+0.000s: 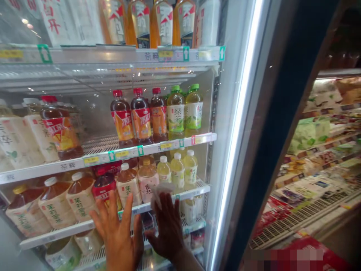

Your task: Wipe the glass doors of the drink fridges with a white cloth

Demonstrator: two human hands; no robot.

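Note:
My left hand (118, 229) is raised with its fingers spread, palm toward the drinks cooler, and nothing shows in it. Behind its fingertips stand a red-labelled tea bottle (103, 184) and a white-capped tea bottle (128, 184). My right hand (168, 222), darker and blurred, stretches its fingers upward beside it. A pale, see-through patch (162, 190) lies at those fingertips; whether it is a thin wipe or a reflection, I cannot tell. A pink-labelled bottle (147, 180) stands just beyond. Whether either palm touches glass is unclear.
Red-capped iced tea bottles (122, 120) and green tea bottles (176, 113) stand on the middle shelf (113, 155). A lit strip (239, 124) and dark door frame (282, 124) run down the right. Beyond them is another display with packaged goods (313, 135).

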